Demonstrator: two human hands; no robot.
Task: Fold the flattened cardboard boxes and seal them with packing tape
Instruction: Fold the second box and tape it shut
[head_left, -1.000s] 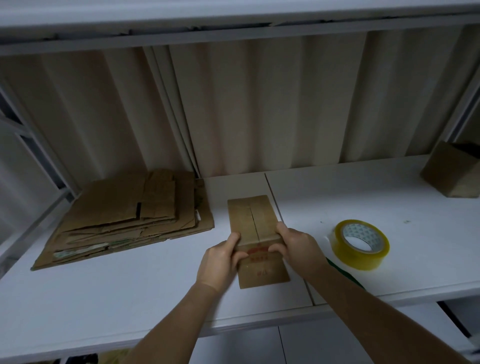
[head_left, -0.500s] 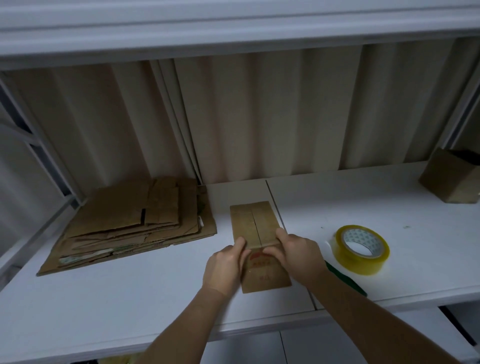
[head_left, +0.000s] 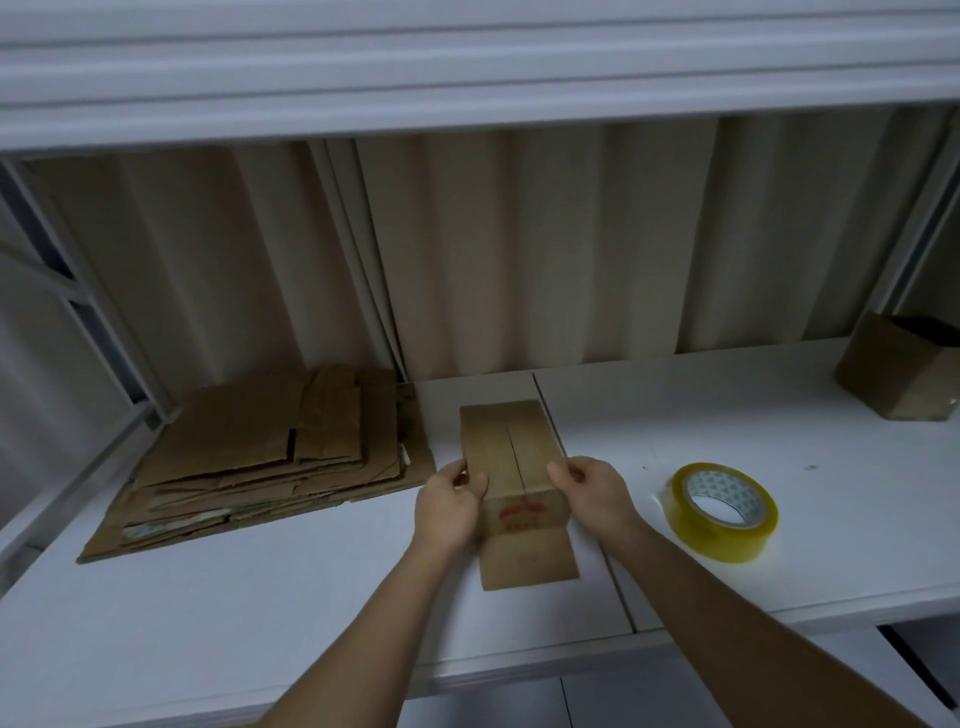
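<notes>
A small brown cardboard box (head_left: 511, 457) stands on the white shelf (head_left: 260, 597), its two top flaps folded shut with a seam down the middle. A red print shows on its near face, and one flap lies flat on the shelf toward me. My left hand (head_left: 449, 501) grips the box's left side, thumb on the top. My right hand (head_left: 592, 491) grips its right side, thumb on the top edge. A roll of yellow packing tape (head_left: 724, 512) lies flat on the shelf to the right of my right hand.
A stack of flattened cardboard boxes (head_left: 270, 457) lies on the shelf at the left. A folded brown box (head_left: 898, 379) stands at the far right. A beige curtain (head_left: 519, 249) hangs behind, and a white shelf board runs overhead.
Both hands have slid apart from the near top edge of the box to its left and right sides. The near face with the red print now shows.
</notes>
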